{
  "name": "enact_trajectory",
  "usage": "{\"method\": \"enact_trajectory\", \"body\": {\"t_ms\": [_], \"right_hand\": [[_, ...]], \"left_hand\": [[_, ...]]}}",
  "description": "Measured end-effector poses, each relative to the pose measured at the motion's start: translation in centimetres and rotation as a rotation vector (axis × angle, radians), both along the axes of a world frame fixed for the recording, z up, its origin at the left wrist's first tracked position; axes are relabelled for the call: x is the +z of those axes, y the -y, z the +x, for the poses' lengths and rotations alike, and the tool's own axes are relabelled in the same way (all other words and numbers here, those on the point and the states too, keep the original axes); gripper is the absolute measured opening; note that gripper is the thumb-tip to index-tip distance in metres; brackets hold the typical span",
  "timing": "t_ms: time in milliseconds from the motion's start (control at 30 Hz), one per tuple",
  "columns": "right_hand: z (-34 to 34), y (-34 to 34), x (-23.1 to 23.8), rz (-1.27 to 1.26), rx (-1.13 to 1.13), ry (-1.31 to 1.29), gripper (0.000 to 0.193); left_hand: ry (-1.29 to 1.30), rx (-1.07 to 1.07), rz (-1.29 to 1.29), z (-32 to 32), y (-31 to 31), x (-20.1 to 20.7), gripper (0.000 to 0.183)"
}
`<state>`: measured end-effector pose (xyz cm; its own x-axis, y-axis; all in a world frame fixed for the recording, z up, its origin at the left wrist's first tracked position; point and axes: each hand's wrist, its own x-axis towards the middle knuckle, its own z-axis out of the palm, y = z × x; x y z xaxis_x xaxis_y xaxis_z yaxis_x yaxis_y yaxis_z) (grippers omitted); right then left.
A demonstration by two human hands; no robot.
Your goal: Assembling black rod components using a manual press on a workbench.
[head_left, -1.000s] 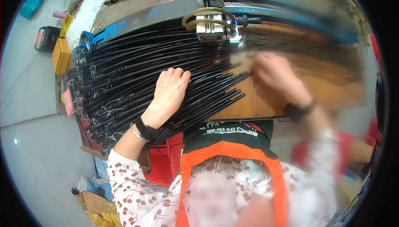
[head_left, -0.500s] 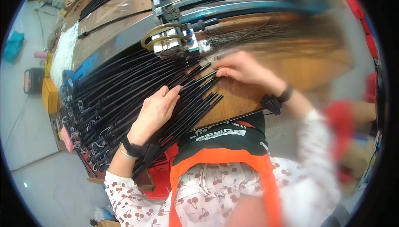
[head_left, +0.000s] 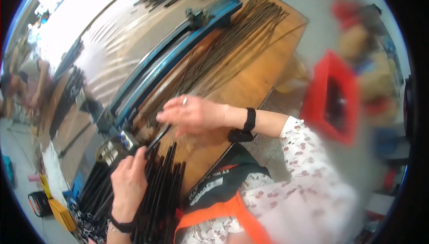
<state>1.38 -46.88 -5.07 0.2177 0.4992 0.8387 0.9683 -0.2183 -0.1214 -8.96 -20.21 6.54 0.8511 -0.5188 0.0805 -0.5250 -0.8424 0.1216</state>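
In the lower left, my left hand (head_left: 129,179) is closed around a slim black tube (head_left: 157,139), near its end. The tube's tip slants up and to the right, toward my right hand (head_left: 192,114). That hand is beside the tip with its fingers stretched out, slightly smeared by motion; I see nothing gripped in it. Many more black tubes (head_left: 166,179) lie side by side under and around my left hand. Just beyond that hand is a metal clamp block (head_left: 117,149) with a yellowish hose.
A blue metal rail (head_left: 167,67) runs diagonally across the table from the clamp block. Beside it, thin brown rods (head_left: 232,42) lie on a wooden board (head_left: 261,72). A red bin (head_left: 330,96) stands on the right. Another person (head_left: 33,83) is at the far left.
The view has swung to the right, bringing the rods and red bin into sight. My right hand, earlier pinching at the tube ends, has its fingers stretched out now.
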Motion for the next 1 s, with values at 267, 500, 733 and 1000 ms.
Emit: {"method": "enact_trajectory", "body": {"t_ms": [267,500,733,1000], "right_hand": [[4.5,7.3,3.5,-0.109,-0.326,-0.226,0.066],[6.6,8.7,2.9,-0.206,-0.327,-0.133,0.069],[3.7,4.7,4.3,-0.001,-0.353,-0.306,0.073],[2.4,-0.4,4.4,0.198,-0.159,-0.194,0.044]], "left_hand": [[0.089,-0.184,0.050,7.1,3.1,3.6,0.035],[0.049,-0.190,0.057,9.6,4.5,2.5,0.034],[0.073,-0.132,0.046,10.0,3.0,3.0,0.034],[0.264,-0.119,0.013,7.7,0.4,4.0,0.037]]}}
